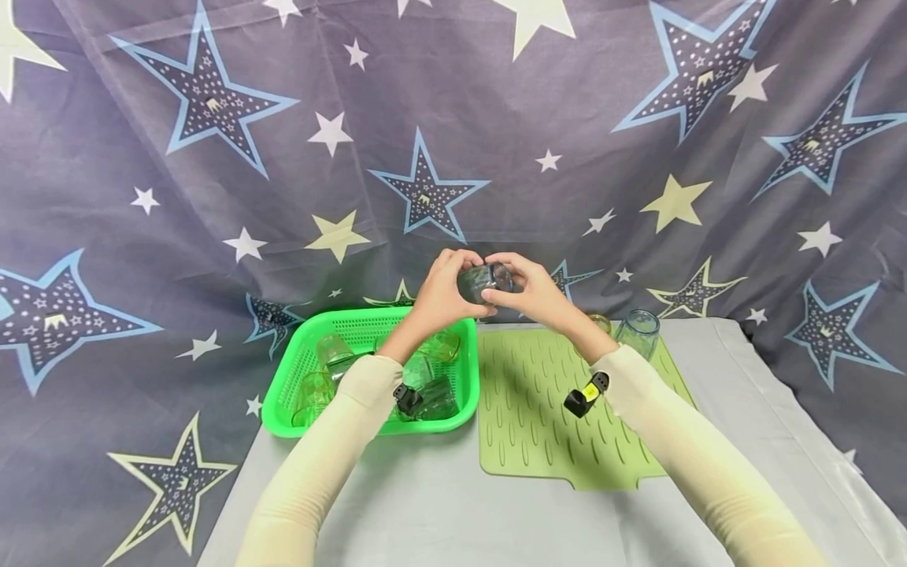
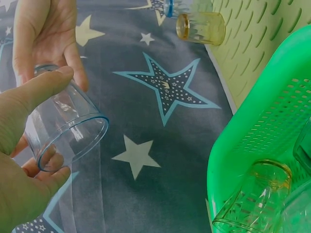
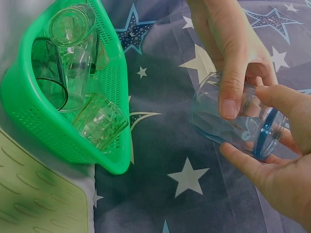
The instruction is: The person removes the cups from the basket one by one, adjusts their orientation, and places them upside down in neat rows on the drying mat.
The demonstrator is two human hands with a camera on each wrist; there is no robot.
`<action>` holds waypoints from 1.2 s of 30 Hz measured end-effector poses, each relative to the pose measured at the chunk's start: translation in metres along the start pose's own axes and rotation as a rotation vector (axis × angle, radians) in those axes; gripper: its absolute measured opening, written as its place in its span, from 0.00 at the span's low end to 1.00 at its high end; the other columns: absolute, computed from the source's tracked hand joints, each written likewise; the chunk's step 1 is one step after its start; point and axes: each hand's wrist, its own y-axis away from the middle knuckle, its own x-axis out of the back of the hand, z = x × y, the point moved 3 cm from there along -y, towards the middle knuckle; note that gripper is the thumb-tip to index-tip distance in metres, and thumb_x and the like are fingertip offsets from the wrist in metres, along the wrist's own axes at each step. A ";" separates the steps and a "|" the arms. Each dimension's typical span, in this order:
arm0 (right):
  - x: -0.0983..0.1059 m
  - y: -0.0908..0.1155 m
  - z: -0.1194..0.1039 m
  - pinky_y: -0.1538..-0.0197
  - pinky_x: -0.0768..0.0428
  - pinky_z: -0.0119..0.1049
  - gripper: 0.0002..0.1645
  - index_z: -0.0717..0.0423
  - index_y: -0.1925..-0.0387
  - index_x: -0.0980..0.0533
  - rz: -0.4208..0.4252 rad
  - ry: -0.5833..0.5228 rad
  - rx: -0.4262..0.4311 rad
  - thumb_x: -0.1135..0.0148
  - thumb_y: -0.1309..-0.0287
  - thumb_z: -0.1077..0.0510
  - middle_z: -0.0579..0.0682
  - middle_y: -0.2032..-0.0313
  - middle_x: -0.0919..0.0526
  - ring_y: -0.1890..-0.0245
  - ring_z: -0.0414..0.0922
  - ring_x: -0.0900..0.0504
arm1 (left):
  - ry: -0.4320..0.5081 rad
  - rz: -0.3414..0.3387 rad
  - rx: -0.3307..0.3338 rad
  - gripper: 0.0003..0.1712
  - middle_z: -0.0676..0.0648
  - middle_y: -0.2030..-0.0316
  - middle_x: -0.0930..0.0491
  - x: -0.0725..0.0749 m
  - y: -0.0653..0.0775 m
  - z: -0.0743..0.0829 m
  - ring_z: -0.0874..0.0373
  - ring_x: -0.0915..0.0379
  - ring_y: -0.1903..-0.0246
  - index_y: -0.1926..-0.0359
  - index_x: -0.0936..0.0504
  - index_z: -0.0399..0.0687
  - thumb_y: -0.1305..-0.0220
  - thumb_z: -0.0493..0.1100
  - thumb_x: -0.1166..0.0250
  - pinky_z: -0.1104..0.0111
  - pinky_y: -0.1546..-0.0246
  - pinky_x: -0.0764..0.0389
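Note:
A clear bluish drinking glass lies tilted on its side in the air, between both hands. My left hand grips it round the body toward the rim, the thumb along its wall in the right wrist view. At the thick base end, my right hand holds it with thumb and fingers. The open rim of the glass points toward the lower right in the left wrist view. Below the left forearm is a green plastic basket with several glasses in it, among them a yellow glass and a dark glass.
A green drying mat lies right of the basket on a grey-white cloth. On its far right part stand a blue glass and a yellow glass. A star-patterned curtain hangs behind the table.

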 end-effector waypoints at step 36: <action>0.048 0.004 0.009 0.51 0.23 0.34 0.36 0.57 0.30 0.31 0.094 0.105 -0.040 0.29 0.38 0.60 0.63 0.43 0.21 0.48 0.52 0.19 | 0.171 -0.305 0.516 0.56 0.33 0.23 0.47 0.018 0.023 -0.103 0.39 0.47 0.24 0.23 0.44 0.42 0.45 0.46 0.22 0.45 0.30 0.32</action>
